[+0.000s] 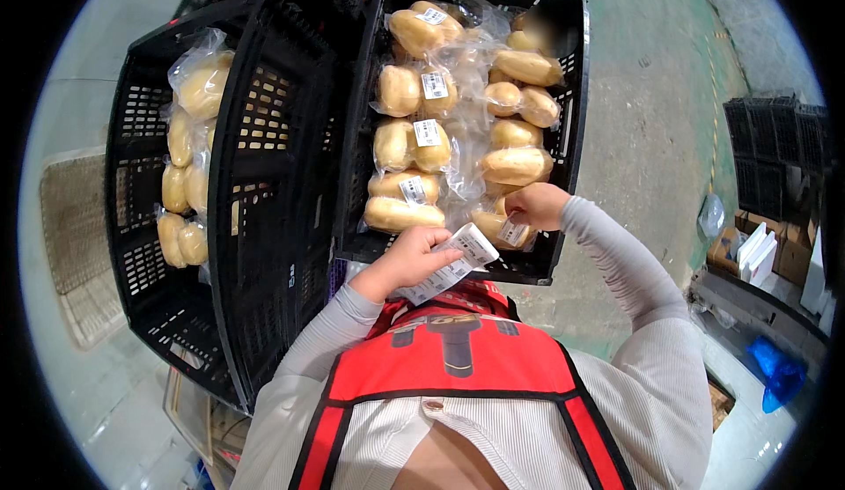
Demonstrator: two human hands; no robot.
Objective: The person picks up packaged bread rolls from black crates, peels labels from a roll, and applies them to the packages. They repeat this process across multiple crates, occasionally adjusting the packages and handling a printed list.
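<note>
My left hand [419, 255] holds a strip of printed white labels [455, 267], its upper end curling over, near the front rim of a black plastic crate [571, 153]. Inside the crate lie several clear plastic bags of peeled-looking, pale yellow potatoes [518, 165] in two rows. White labels [426, 133] show on the bags of the left row. My right hand [542, 206] is over the nearest bag in the right row, fingers curled at the upper edge of a white label [512, 232] on it. Whether the fingertips grip that label is hidden.
Close on the left stands another black crate [228, 226], with bagged potatoes [191, 193] inside. Stacked black crates [766, 153], cardboard boxes [789, 249] and a blue plastic bag [776, 371] are at the right. A pale mat-like panel [76, 226] lies at the far left.
</note>
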